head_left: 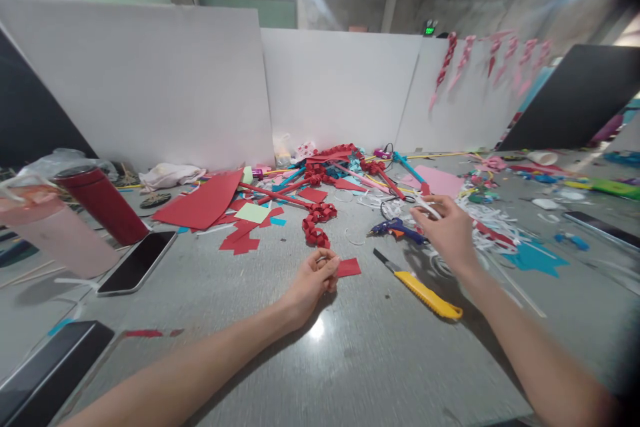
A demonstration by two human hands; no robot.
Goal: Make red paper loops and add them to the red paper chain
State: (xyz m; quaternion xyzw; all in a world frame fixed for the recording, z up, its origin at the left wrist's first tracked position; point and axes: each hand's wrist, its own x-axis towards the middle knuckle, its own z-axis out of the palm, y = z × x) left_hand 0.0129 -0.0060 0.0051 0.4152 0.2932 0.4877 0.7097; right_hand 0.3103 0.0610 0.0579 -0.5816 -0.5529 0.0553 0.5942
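Note:
My left hand (311, 283) rests low over the table with its fingers curled together. What it pinches, if anything, is hidden. A folded red paper chain (318, 217) runs down to just behind its fingertips, and a small red paper piece (350, 267) lies beside them. Raised to the right, my right hand (445, 230) pinches a thin white strip (429, 207) between thumb and fingers. Below and left of it lies a blue glue gun (399, 229). A yellow utility knife (425, 295) with its dark blade out lies between my two hands.
Red paper sheets (205, 200) and scraps lie at the back left, near a phone (137, 263), a red flask (103, 203) and a pink tumbler (57, 230). White strips (493, 223) tangle at right. White panels (340, 93) stand behind, with hanging chains (447, 63).

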